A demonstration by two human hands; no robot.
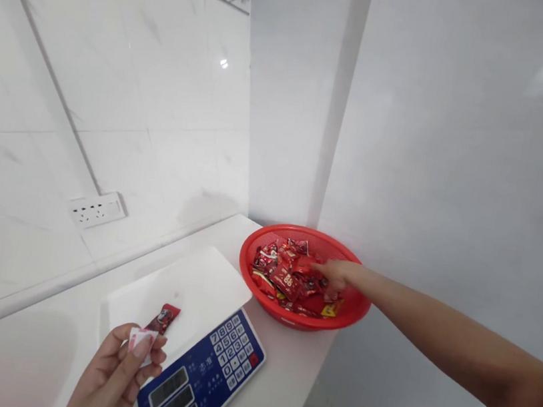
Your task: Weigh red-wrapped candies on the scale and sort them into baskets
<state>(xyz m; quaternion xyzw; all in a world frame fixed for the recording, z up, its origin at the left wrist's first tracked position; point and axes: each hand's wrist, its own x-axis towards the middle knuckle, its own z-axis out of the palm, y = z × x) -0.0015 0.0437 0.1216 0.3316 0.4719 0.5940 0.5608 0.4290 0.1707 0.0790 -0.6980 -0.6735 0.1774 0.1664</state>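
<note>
Left hand [113, 373], at the near left: its grip is narrow, the thumb pressed against the fingers, holding a small white-and-pink slip [143, 339]. Just beyond the fingertips shows a single dark red packet [166, 317], over the white pan [204, 282] of a scale; whether the fingers touch this packet cannot be determined.

Right hand [339, 275], at the far right: it reaches in over the right side of a red basket [244, 264], fingers lowered among the heaped red packets [287, 281]. How far its grip is open, and whether it is closed on any packet, cannot be told; the fingertips are blurred and partly hidden.

The basket stands at the far end of a white counter [293, 355], near the wall corner. The scale's blue panel [202, 365], with number keys and three grey displays, lies to the near left of the basket; the display readings are illegible. A white socket [97, 209] is fixed to the tiled wall [175, 170] at left.
</note>
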